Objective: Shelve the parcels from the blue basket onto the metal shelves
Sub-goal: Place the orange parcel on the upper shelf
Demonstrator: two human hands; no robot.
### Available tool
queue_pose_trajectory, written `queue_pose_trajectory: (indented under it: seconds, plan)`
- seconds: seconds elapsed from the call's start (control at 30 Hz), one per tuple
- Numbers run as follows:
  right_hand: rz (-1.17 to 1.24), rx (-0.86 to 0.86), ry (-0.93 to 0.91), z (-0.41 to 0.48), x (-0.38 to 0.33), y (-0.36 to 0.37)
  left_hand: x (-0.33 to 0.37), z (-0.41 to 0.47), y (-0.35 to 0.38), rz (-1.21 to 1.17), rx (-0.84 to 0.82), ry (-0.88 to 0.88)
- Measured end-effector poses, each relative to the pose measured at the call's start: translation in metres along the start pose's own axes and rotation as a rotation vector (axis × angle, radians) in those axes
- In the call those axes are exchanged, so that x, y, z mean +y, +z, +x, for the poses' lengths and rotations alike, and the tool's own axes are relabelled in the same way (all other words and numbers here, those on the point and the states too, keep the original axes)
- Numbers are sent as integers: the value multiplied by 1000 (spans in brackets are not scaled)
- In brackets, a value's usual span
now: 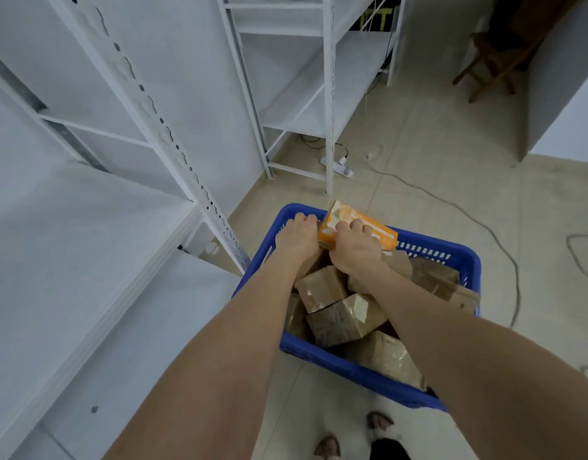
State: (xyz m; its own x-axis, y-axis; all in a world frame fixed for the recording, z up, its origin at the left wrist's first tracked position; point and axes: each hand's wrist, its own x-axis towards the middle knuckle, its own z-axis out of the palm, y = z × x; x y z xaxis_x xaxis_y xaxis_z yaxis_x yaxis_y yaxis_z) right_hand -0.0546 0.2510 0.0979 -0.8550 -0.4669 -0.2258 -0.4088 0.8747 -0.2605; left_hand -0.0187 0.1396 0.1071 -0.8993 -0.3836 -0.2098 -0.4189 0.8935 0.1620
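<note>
Blue basket (pixel 451 253) is on the floor tiles, just right of the near metal shelves (pixel 86 260). A 2nd white shelf unit (pixel 319 104) stands farther off, with a power strip (pixel 337 166) on the floor by its foot.

Right hand (pixel 355 247) is clamped on the orange box (pixel 383 234), fingers curled over its top. The box is tilted at the basket's far rim.

Left hand (pixel 297 235) has its fingers curled at the far-left rim, just beside the box's left end. I can't tell whether it grips the rim, the box or nothing.

At least 4 brown taped parcels (pixel 345 318) are piled loose in the basket under both forearms.

A wooden chair (pixel 495 61) stands far right.
</note>
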Motion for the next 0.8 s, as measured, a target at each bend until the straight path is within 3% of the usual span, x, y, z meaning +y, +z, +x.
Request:
queue_pose_trajectory:
  seconds: [0.23,0.47,0.63,0.8]
  plan:
    - [39,-131,-2,74,45,29,13,78,60,-130,-52,-151]
    - [100,-250,2,134,68,68,21,127,94,-520,-130,-372]
    - [114,-223,-5,165,66,94,13,158,119,-751,-154,-529]
    - [38,-167,-5,174,61,104,10,168,137,-894,-299,-695]
